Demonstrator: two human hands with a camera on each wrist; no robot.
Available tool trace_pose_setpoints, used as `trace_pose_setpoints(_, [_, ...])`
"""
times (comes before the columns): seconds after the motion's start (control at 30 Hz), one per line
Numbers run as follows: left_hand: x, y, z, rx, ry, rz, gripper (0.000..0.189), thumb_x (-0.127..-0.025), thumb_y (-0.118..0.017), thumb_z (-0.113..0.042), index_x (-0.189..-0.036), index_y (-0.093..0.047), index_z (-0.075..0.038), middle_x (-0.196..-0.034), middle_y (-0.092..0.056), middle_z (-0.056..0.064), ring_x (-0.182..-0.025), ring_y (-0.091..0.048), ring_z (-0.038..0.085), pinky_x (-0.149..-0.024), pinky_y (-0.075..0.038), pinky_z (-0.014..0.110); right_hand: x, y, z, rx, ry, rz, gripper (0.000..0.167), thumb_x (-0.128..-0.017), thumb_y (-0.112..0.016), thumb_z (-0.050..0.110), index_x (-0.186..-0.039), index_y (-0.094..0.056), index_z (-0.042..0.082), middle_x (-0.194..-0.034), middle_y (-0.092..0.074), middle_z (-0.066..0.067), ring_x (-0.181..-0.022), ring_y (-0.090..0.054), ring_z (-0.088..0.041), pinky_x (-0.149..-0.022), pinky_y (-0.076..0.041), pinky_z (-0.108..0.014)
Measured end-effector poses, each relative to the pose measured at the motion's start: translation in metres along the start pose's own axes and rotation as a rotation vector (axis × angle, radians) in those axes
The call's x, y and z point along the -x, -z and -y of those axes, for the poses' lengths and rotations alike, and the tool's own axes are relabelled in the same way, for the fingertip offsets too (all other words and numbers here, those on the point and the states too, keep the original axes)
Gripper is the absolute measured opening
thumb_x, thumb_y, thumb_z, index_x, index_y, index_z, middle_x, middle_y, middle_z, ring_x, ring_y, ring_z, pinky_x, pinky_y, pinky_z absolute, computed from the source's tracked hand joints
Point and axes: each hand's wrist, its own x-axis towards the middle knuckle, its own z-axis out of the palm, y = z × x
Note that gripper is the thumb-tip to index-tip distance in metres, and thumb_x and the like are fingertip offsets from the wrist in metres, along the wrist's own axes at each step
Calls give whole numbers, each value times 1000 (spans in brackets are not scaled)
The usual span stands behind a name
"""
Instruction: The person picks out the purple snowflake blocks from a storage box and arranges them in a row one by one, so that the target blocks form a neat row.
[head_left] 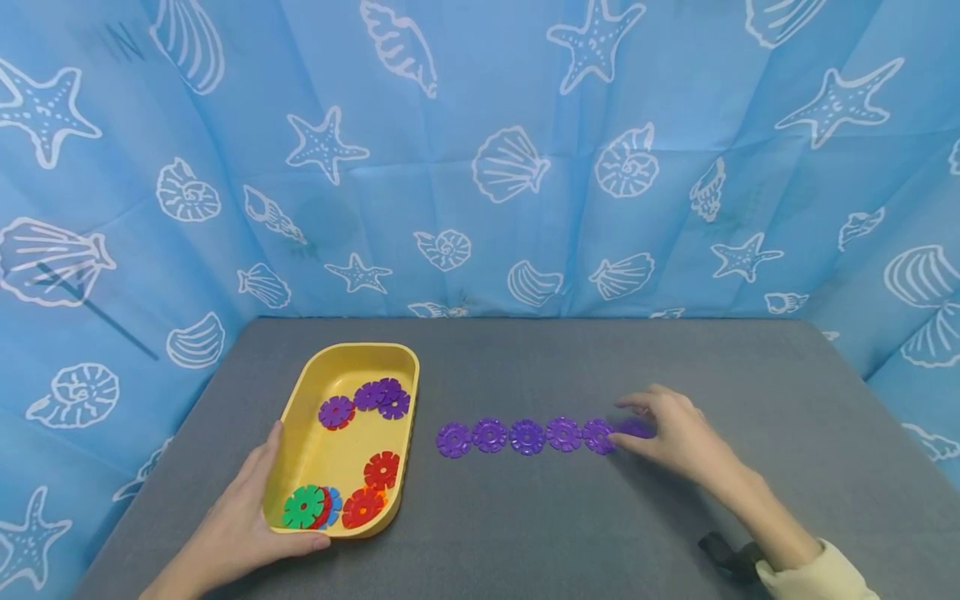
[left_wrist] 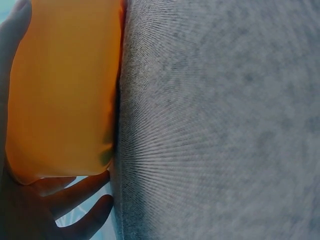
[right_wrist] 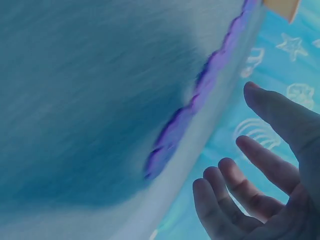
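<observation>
My left hand (head_left: 232, 521) grips the near left corner of a yellow plastic tub (head_left: 348, 454), its thumb along the front wall and fingers on the left side. Inside lie notched snowflake discs: purple ones (head_left: 335, 412) toward the back, red ones (head_left: 381, 470), a green one (head_left: 303, 506) and bits of blue and orange in front. On the table, several purple snowflake discs (head_left: 527, 437) form a row running right from the tub. Over the right end of that row hovers my right hand (right_wrist: 280, 200), fingers spread and holding nothing; it partly covers the last disc (head_left: 637, 428).
A grey cloth covers the table (head_left: 525, 533). Blue curtains (head_left: 465, 183) with white shells and starfish stand behind it and at both sides. A black object (head_left: 723, 554), perhaps a strap, is by the right wrist near a pale sleeve (head_left: 813, 575).
</observation>
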Motion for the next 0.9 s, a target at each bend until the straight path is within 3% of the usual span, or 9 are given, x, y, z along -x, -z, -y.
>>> trace_pose_setpoints(0.3, [0,0,0,1,-11,-3,146,-67,-86,-64,-164,9,-12,-151,-32,24,-120,-51,37,-81,-62,51,-22,-4,45,-104,82,-18,43,-80,-88,23,-115,-74,2,-99,-70,-14,-91,-70,-33,-76,-61,-47])
trace_pose_setpoints(0.6, [-1,0,0,4,13,13,147,-66,-85,-65,-164,11,-14,-152,-29,24,-122,-49,39,-81,-62,51,-55,-12,98,-150,182,-16,38,-83,-85,21,-117,-75,7,-99,-69,-6,-92,-64,-20,-79,-60,-41])
trace_pose_setpoints(0.9, [1,0,-1,10,9,9,147,-66,-85,-66,-164,13,-16,-153,-29,23,-123,-48,39,-82,-62,51,-84,-29,155,-233,245,44,40,-84,-85,22,-121,-74,11,-104,-67,-4,-96,-60,-17,-83,-56,-36])
